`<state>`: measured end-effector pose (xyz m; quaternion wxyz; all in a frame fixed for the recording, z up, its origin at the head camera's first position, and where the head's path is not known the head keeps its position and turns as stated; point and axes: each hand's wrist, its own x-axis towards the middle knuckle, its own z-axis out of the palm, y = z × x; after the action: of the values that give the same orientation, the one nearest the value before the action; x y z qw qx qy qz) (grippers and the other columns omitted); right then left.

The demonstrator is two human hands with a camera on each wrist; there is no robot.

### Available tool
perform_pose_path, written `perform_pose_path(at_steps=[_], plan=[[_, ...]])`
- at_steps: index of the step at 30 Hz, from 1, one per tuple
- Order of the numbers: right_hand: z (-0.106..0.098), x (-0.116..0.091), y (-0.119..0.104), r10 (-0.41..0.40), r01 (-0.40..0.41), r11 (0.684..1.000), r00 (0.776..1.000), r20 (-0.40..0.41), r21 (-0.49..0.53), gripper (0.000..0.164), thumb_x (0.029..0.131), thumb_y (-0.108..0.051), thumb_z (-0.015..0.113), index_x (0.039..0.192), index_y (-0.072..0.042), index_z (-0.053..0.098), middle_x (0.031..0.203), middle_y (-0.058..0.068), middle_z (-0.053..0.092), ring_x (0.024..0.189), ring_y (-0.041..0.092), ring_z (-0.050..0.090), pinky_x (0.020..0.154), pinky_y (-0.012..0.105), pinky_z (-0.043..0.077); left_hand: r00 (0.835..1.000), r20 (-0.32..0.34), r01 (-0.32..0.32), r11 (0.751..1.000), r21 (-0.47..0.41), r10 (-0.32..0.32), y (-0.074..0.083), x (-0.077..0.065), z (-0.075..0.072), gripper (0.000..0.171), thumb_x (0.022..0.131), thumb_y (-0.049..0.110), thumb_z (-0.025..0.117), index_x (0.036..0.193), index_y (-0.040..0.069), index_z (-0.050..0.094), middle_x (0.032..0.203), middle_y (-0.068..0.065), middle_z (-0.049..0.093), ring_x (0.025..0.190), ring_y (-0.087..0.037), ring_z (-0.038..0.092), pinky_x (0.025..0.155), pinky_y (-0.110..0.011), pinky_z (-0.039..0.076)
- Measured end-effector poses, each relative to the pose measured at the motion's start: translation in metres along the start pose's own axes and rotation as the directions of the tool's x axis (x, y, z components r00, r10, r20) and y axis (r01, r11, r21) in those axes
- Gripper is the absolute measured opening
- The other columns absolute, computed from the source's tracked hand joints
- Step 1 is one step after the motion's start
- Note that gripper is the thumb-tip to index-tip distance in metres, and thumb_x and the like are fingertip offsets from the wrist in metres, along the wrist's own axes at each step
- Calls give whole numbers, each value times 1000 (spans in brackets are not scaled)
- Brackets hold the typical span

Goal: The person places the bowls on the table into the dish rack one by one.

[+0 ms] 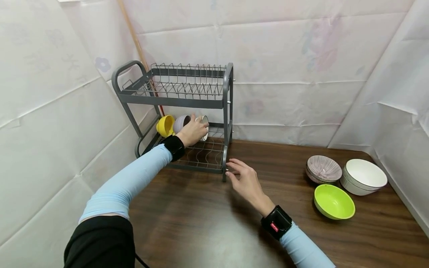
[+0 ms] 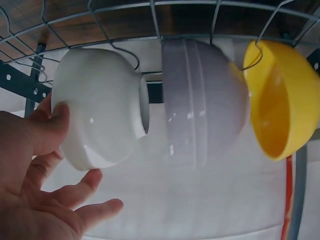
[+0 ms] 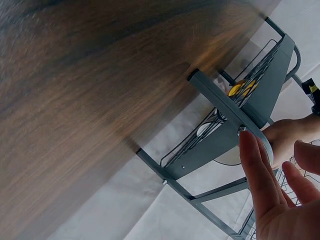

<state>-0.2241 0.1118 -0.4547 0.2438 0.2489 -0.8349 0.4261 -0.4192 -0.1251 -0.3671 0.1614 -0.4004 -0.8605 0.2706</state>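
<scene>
My left hand (image 1: 193,132) reaches into the lower tier of a grey two-tier dish rack (image 1: 187,103). It holds a white bowl (image 2: 100,107) by its rim, with thumb and fingers at the rim side in the left wrist view. The bowl stands on its side among the wires. A lilac bowl (image 2: 202,107) is beside it, then a yellow bowl (image 2: 287,100), both tipped sideways. My right hand (image 1: 247,183) has its fingers loosely extended, fingertips right at the rack's front right leg (image 3: 220,97); nothing is in its grasp.
To the right on the brown wooden table (image 1: 201,223) stand stacked patterned bowls (image 1: 323,169), stacked white bowls (image 1: 365,178) and a lime green bowl (image 1: 334,202). The rack's upper tier (image 1: 174,100) has wire dividers. White sheeting (image 1: 285,74) hangs behind; a pole (image 1: 132,31) leans behind the rack.
</scene>
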Motion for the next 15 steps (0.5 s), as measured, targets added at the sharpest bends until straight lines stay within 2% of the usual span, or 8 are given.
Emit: perform_pose_path(at_steps=[5,11,15], plan=[[2,1,1,-5,5,1000,1000,0,22,29,94,1,79,123,5,74,135,19,67,87,24,78,75,40,64,999,0,43,994,-98,-43,-5,-6,4,16,101,4,71,95,13,82,125,-11,66,128,-45,54,109,-69,40],[5,2,-1,11,-11,999,1000,12,37,29,96,0,77,123,6,74,135,22,66,88,23,78,74,34,63,997,-23,67,980,-185,-72,-5,-11,8,21,102,-1,67,95,13,82,115,-12,63,115,-41,55,100,-65,46],[7,2,-1,5,-5,999,1000,1,51,28,95,1,77,122,7,74,135,22,66,88,25,78,73,36,64,995,-7,98,969,-227,-102,-5,-11,9,25,103,-3,64,98,13,83,115,-11,61,111,-37,52,96,-61,47]])
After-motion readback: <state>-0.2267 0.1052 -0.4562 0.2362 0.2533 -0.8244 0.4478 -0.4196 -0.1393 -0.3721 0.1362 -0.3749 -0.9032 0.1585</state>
